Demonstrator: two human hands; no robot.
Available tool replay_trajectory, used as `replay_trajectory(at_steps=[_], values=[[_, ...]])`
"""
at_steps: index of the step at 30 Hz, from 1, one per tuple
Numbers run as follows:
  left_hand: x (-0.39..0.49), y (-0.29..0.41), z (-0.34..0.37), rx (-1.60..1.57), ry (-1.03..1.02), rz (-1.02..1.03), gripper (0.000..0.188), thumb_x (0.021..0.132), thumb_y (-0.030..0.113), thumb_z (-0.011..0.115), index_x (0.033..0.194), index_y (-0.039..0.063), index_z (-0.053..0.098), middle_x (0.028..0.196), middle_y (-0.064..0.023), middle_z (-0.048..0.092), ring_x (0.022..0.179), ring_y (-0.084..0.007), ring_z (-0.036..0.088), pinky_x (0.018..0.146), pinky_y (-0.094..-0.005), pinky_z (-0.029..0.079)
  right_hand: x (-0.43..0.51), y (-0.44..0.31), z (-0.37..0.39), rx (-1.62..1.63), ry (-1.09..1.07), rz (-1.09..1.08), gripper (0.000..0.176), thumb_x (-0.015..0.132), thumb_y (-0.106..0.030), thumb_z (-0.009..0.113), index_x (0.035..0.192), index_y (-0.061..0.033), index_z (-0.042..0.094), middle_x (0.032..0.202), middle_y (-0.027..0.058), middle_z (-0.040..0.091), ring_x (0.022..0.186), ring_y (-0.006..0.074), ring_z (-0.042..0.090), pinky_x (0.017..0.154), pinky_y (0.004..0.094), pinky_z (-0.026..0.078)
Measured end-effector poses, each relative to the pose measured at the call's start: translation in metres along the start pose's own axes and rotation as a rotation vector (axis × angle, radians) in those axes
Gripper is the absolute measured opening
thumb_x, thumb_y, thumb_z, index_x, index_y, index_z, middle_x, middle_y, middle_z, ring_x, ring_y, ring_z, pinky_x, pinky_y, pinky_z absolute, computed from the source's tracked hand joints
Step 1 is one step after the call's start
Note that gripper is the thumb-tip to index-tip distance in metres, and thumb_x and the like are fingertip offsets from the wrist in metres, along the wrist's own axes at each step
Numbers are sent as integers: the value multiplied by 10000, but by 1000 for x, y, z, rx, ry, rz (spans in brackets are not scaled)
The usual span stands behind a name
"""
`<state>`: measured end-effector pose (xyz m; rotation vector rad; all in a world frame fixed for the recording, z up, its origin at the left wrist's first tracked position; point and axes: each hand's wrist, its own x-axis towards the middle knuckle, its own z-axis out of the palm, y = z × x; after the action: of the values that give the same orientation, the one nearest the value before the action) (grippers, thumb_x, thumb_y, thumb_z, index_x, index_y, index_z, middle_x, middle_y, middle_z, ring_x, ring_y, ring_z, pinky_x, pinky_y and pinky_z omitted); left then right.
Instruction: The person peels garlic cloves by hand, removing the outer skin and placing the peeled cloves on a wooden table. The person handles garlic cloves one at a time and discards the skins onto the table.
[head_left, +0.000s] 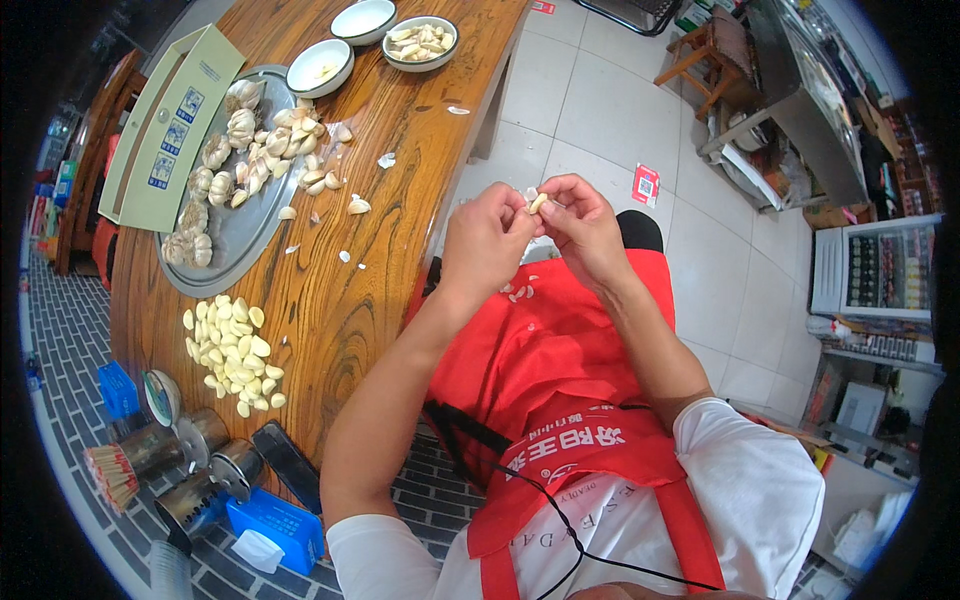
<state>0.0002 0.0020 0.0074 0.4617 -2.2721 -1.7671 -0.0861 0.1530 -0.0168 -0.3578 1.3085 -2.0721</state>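
A garlic clove (537, 203) with loose skin on it is pinched between the fingertips of both my hands above my lap. My left hand (484, 236) is curled around its near end, and my right hand (583, 231) has thumb and forefinger on the other side. Bits of skin lie on the red apron (555, 322) below. On the wooden table (360, 300) to my left, peeled cloves (234, 356) form a pile. Beyond it, an oval metal tray (199, 281) carries whole garlic bulbs (241, 127); unpeeled cloves (296, 139) spread over its rim.
A pale green box (161, 150) rests across the tray. At the far end stand a bowl of cloves (420, 45) and two other white bowls (319, 71) (364, 21). Metal canisters (199, 435), a dark phone-like object (287, 465) and a blue tissue box (277, 529) crowd the near end.
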Motion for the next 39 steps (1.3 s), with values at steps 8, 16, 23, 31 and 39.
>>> replay_trajectory(at_steps=[8,16,23,31,39], values=[[-3,-3,1,283,70,171,206,945,228,685,887,38,628,705,-177,663,685,-402,678,613,-507,502,-1,8,7,-19,30,4,252,989,-54,697,1225,19,652,1082,73,720,958,145,687,887,316,571],[0,-7,-1,299,165,135,158,947,179,686,909,29,659,689,-167,675,635,-353,682,584,-458,505,-2,-6,7,-19,86,68,292,1003,-101,695,1261,31,655,1155,146,748,949,162,718,867,296,584],[0,-9,-3,368,151,138,158,943,165,702,896,15,698,701,-157,683,598,-288,679,564,-401,501,-3,-10,-2,-145,100,11,247,1007,-112,696,1208,31,687,1114,122,751,956,151,721,867,288,580],[-1,-7,1,144,37,91,164,961,171,695,957,9,721,677,-134,678,592,-252,658,562,-390,485,-5,-2,-3,-422,65,-171,132,994,-53,695,1098,23,722,1063,52,723,975,137,698,872,276,570],[0,-5,0,-119,-32,-85,141,961,101,652,932,-27,705,664,-123,691,608,-179,680,577,-347,511,-4,-3,-1,-868,47,-533,148,892,20,743,1039,7,742,1026,112,725,988,228,713,847,324,570]])
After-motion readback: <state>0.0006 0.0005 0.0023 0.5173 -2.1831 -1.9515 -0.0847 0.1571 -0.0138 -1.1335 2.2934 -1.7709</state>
